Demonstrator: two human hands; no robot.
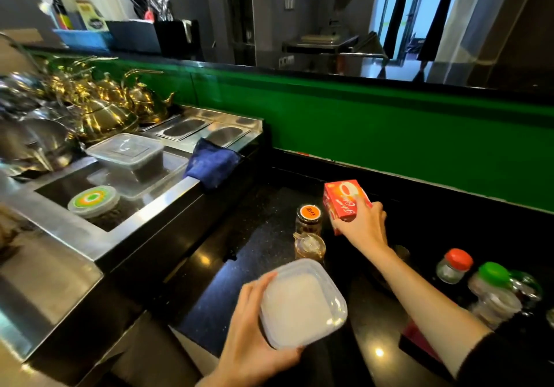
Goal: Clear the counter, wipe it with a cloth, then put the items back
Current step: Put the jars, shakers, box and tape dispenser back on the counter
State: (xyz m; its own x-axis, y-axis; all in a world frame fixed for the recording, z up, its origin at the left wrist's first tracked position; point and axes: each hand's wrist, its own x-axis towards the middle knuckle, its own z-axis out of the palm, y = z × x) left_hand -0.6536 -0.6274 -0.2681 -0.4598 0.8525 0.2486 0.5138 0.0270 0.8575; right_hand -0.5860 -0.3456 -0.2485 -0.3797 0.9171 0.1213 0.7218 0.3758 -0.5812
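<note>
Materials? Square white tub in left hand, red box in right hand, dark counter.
Square white tub: looks like translucent frosted plastic, clear rim. Red box: seemingly printed cardboard, creased edges. Dark counter: probably polished speckled stone; mirrors ceiling lights.

2 bare hands, left hand (254, 338), right hand (364, 226), both forearms uncovered, black fabric sleeve (509, 356) pushed up behind the right forearm

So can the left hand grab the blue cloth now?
Probably not: the left hand is full, holding the square clear plastic container, and the crumpled blue cloth hangs farther off on the steel ledge.
</note>
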